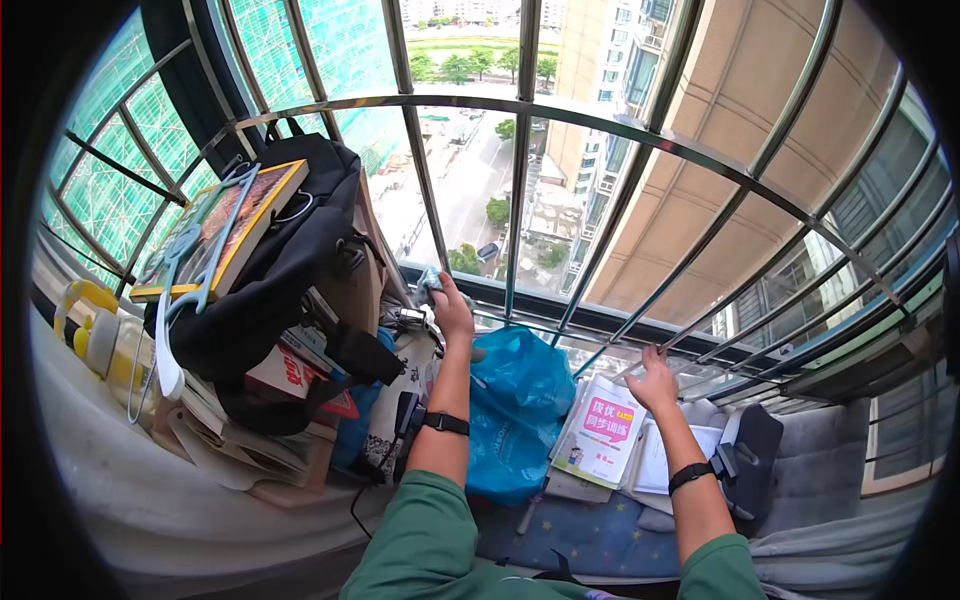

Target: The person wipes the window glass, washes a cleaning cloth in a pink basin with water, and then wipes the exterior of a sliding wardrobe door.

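Note:
My left hand [453,310] is closed round a crumpled pale blue-grey cloth [430,284], held against the lower part of an upright metal window bar [430,190]. Farther right, my right hand [653,382] is open, its thumb apart from the fingers. Those fingertips reach the low bars by the window's bottom frame; whether they press on them is hard to tell. Between my forearms sits a bulging blue plastic bag [515,410]. A white booklet with a pink panel [600,432] lies just left of my right hand, with an open notebook [683,455] under the forearm.
At left, a black backpack [325,175] sits on a heap of books and boxes, topped by a yellow-edged book [285,195] and light blue hangers [205,240]. A yellow-lidded bottle [115,350] stands beside it. A dark case [752,450] lies right; curtains [120,480] hang nearer.

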`<state>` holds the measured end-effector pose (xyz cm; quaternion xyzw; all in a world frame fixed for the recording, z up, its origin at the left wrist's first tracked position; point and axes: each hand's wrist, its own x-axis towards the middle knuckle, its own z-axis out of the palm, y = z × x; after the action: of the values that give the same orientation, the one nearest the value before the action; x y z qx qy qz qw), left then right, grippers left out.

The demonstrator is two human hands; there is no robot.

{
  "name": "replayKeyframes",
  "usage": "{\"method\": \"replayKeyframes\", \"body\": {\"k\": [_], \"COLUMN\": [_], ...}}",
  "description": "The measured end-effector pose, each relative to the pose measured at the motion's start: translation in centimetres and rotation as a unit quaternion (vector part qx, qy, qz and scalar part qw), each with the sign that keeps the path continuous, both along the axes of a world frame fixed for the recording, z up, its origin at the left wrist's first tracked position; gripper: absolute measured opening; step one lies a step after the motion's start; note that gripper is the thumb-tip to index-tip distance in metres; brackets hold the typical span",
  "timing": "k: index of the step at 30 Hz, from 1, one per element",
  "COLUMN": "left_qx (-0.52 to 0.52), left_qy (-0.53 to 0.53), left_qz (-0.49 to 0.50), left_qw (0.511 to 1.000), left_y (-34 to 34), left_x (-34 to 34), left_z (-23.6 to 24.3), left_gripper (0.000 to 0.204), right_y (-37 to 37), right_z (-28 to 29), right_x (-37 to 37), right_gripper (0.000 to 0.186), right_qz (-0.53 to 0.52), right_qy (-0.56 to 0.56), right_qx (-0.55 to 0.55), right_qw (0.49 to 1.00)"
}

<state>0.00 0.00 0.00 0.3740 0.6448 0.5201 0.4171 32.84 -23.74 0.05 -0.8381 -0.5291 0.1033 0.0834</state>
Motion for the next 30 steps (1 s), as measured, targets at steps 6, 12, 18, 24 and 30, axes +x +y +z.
{"method": "replayKeyframes", "body": {"k": [6, 12, 18, 24, 30], "left_qx": [-0.039, 0.074, 0.112, 0.099, 0.152], "left_qy": [0.061, -0.170, -0.201, -0.234, -0.108], "left_qz": [-0.084, 0.007, -0.001, -0.077, -0.052], "left_qw": [0.994, 0.983, 0.973, 0.964, 0.981], "left_y": [2.0, 4.2, 4.5, 3.0, -3.6], "left_x": [-2.7, -4.7, -4.6, -5.4, -2.5], "left_z": [-0.6, -1.2, -1.8, -2.3, -1.2], "left_gripper": [0.081, 0.086, 0.083, 0.043, 0.041], "right_y": [-0.5, -0.5, 0.1, 0.1, -0.7], "right_z": [0.1, 0.0, -0.2, 0.9, -0.3], "right_x": [-0.3, 0.1, -1.0, -1.2, 0.4], "right_gripper": [0.077, 0.075, 0.075, 0.077, 0.076], "right_qz": [0.001, 0.000, -0.001, -0.007, -0.010], "right_qy": [-0.013, -0.013, 0.006, 0.020, 0.009], "right_qx": [-0.009, -0.005, 0.009, 0.012, -0.002], "right_qw": [1.000, 1.000, 1.000, 1.000, 1.000]}}
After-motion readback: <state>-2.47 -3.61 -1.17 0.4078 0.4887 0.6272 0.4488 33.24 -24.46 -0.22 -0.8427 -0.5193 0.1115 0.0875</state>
